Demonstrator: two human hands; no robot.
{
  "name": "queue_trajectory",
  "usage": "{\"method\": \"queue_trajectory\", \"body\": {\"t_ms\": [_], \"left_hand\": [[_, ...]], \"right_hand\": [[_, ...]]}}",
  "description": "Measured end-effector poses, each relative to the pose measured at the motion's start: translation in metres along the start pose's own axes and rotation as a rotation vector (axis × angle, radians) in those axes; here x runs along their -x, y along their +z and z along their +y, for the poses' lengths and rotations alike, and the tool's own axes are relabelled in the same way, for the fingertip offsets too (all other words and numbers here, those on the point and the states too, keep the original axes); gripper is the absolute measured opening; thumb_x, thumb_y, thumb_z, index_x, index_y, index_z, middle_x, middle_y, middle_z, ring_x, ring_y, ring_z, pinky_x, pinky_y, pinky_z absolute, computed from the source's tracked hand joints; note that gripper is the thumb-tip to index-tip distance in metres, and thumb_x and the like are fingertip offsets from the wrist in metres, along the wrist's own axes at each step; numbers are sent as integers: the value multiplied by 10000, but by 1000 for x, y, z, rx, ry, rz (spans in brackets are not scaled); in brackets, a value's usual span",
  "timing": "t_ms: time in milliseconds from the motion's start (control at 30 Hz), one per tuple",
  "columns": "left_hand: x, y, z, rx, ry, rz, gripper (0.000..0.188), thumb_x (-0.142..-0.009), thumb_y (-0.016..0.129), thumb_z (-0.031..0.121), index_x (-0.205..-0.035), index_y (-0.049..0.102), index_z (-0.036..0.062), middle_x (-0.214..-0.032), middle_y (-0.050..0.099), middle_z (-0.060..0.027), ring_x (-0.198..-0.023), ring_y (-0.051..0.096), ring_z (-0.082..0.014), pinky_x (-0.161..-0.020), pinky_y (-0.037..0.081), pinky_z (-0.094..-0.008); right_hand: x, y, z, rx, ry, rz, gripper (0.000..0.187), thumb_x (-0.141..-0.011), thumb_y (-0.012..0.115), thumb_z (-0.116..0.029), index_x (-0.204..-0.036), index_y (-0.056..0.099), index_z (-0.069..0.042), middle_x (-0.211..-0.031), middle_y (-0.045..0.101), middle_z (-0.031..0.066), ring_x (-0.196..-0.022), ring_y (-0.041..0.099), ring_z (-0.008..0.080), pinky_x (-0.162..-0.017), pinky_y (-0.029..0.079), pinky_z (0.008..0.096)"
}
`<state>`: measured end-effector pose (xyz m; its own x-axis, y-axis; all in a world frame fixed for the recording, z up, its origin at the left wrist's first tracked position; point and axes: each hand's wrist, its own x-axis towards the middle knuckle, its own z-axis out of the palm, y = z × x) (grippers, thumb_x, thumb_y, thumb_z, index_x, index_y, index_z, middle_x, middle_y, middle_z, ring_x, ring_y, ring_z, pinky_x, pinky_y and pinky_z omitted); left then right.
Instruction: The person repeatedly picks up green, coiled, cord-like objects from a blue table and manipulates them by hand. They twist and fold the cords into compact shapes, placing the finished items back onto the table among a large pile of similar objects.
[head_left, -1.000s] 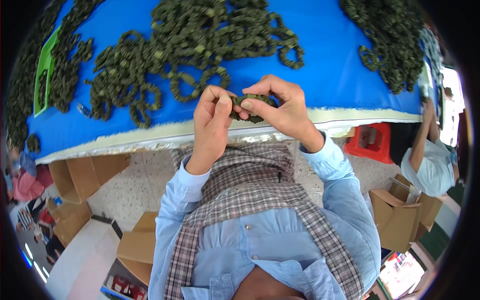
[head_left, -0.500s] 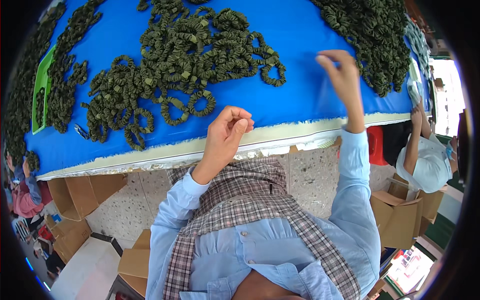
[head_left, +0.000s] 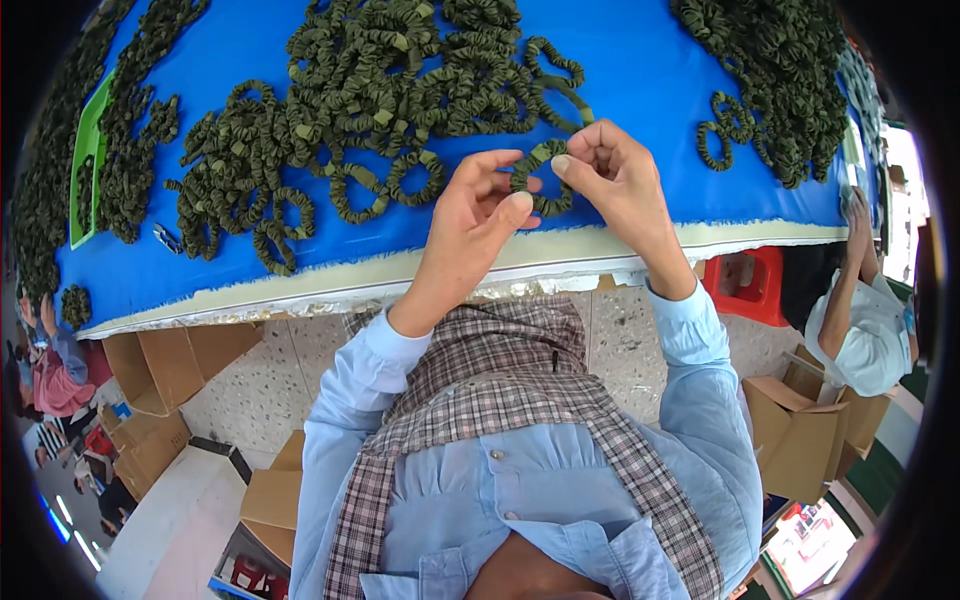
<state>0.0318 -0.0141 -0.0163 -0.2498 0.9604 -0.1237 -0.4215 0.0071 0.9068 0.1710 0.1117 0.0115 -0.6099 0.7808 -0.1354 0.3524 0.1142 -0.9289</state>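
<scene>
Tray with dark green contents; scrunchie in right fingers

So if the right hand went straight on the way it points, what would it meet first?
Besides the held ring, the right hand would probably first meet the outer ring just ahead, at the right side of the middle pile, though the hand's height above the blue table is unclear.

Workshop, long blue table across the top, green fabric rings heaped at upper middle and upper right, tray at upper left, open cartons lower left and lower right, people at both edges
</scene>
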Motion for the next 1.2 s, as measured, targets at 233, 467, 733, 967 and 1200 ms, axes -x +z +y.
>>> {"method": "queue_trajectory", "body": {"t_ms": [233, 467, 733, 967, 1200], "left_hand": [[14, -11, 2, 261, -47, 173, 389, -887, 630, 85, -1215, 453, -26, -1010, 632, -126, -904, 616, -160, -757, 557, -305], [27, -18, 3, 192, 54, 242, 389, -894, 620, 90, -1227, 452, -22, -1060, 628, -127, -941, 618, -169, -781, 547, -327], [36, -23, 5, 183, 65, 195, 398, -891, 632, 108, -1230, 464, -18, -1074, 627, -111, -969, 612, -174, -795, 539, -333], [38, -24, 0, 150, 82, 176, 394, -857, 663, 64, -1217, 517, -2, -1011, 631, -83, -919, 595, -115, -775, 490, -248], [36, -28, 7, 296, 19, 162, 393, -890, 562, 55, -1264, 475, -28, -1011, 613, -73, -966, 597, -166, -873, 496, -316]], "right_hand": [[25, 24, -19, -301, 85, -111, 413, -838, 679, -66, -1190, 480, 24, -732, 568, 5, -643, 506, 42, -564, 398, 188], [32, 28, -15, -276, 25, -182, 453, -850, 638, -7, -1258, 444, 27, -731, 531, -19, -654, 483, 36, -577, 377, 195], [22, 39, -22, -304, 53, -103, 281, -910, 617, -127, -1150, 563, 8, -806, 586, -17, -757, 531, 47, -660, 422, 200], [15, 48, -12, -375, -23, -192, 291, -904, 641, -187, -1127, 586, -7, -872, 621, 6, -819, 561, 61, -728, 457, 208], [14, 48, -5, -633, 80, -236, 321, -905, 630, -194, -1146, 572, 10, -912, 616, 19, -847, 575, 93, -738, 441, 220]]}}
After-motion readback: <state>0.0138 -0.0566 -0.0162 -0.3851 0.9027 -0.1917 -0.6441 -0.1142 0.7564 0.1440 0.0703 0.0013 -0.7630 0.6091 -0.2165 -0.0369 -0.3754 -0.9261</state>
